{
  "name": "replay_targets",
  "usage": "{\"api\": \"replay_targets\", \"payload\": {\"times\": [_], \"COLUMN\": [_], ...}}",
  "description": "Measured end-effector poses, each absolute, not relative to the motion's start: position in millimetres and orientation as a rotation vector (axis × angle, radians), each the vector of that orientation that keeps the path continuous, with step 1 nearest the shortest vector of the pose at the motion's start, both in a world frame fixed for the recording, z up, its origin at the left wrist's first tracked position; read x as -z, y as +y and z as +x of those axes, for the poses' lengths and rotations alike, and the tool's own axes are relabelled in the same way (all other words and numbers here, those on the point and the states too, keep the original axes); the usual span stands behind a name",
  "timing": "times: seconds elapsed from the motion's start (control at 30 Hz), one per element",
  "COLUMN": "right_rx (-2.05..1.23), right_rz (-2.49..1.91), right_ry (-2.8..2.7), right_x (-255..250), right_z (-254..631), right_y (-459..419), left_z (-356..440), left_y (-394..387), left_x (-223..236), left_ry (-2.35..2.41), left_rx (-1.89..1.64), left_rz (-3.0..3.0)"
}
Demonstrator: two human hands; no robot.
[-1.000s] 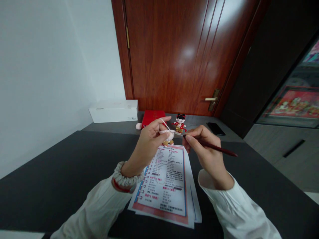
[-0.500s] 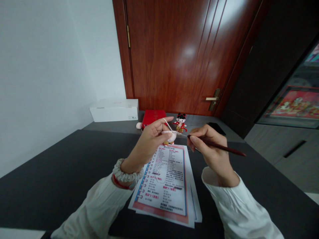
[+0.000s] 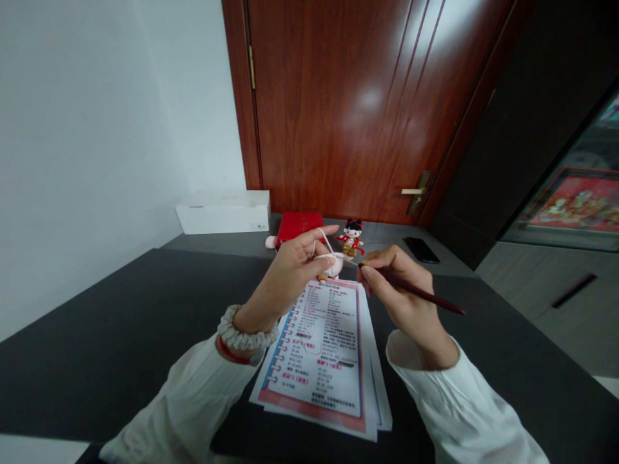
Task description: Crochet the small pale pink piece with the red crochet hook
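My left hand pinches a small pale pink crochet piece between thumb and fingers. A strand of light yarn runs over its raised index finger. In my right hand is a crochet hook with a dark reddish-brown handle, held like a pen. Its thin metal shaft points left, and the tip meets the crochet piece; the exact stitch is too small to make out. Below both hands lie printed pattern sheets with red headings. Behind the crochet piece stands a crocheted doll with black hair buns and red ribbons.
A long white box stands at the back left against the wall. Beside it lies a red box or book with a small pale ball next to it. A black phone rests at the back right, before the wooden door.
My right hand has moved slightly left with the crochet hook, bringing it nearer the crochet piece. The phone shows more fully now. My left hand stays nearly still.
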State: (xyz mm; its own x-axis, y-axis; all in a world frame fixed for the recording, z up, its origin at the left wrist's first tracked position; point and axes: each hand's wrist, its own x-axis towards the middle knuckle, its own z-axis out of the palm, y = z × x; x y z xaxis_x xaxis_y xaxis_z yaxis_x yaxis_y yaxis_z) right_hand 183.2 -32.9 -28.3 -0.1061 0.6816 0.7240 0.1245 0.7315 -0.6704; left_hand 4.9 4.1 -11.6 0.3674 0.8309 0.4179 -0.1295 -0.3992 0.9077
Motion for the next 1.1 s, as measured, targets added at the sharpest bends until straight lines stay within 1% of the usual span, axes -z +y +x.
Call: {"api": "replay_targets", "payload": {"times": [0.1,0.27,0.37,0.63,0.8,0.9,1.0,1.1], "right_rx": [-0.548,-0.662,-0.602,-0.141,0.156,0.385,0.617,0.744], "right_rz": [-0.649,-0.616,-0.636,-0.734,-0.649,-0.580,-0.566,-0.629], "right_ry": [-1.620,-1.576,-1.597,-1.862,-2.075,-2.177,-2.177,-2.115], "right_x": [28.0,27.4,28.5,26.2,26.6,33.9,39.2,37.8], "right_z": [184.8,187.1,186.4,178.8,177.2,182.2,184.3,177.1], "right_y": [-32.3,-28.9,-28.0,-40.6,-32.6,-20.7,-14.1,-16.1], "left_z": [5.4,5.6,4.7,7.6,10.1,9.2,9.8,12.6], "left_y": [4.4,3.7,4.3,1.1,-2.9,1.5,6.8,8.8], "left_x": [12.7,13.3,13.3,8.0,3.9,7.0,10.2,10.1], "left_ry": [0.627,0.616,0.617,0.680,0.676,0.603,0.525,0.549], "left_rx": [-1.207,-1.207,-1.207,-1.219,-1.208,-1.114,-1.014,-1.050], "left_rz": [1.610,1.612,1.635,1.666,1.668,1.573,1.407,1.346]}}
